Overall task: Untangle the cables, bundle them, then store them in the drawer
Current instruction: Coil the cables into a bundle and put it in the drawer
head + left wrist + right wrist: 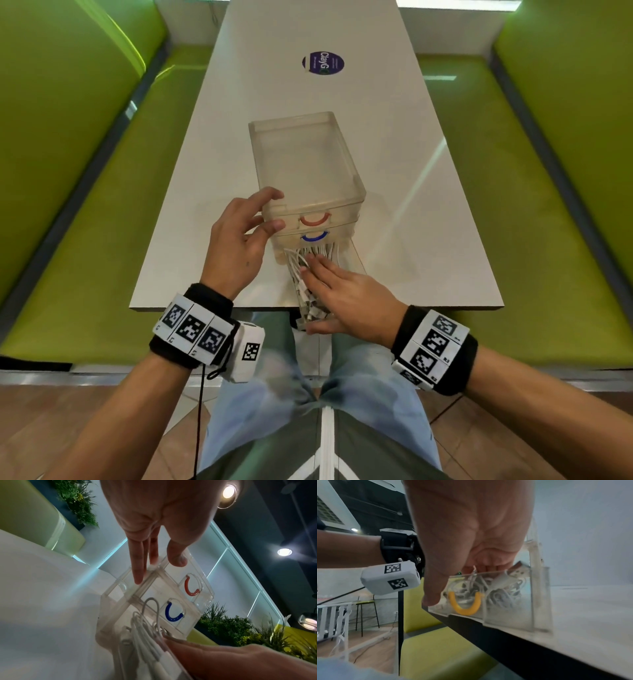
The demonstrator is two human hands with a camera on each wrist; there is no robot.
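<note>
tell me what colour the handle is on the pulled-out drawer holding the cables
Yellow; the handle shows best in the right wrist view, on the front of the open drawer.

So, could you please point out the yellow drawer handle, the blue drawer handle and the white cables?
Yellow curved drawer handle (465, 606), right wrist view, bottom of curve.
Blue curved drawer handle (172, 615), left wrist view, its bend.
White cables (142, 630), left wrist view, bundle middle.

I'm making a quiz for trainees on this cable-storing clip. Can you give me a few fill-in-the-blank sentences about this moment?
1. The white cables lie in the pulled-out drawer with the ____ handle.
2. The two shut drawers above have a red handle and a ____ one.
3. The right hand rests flat on the ____.
4. The left hand touches the clear drawer unit at its ____ side.

Missing words: yellow; blue; cables; left
</note>
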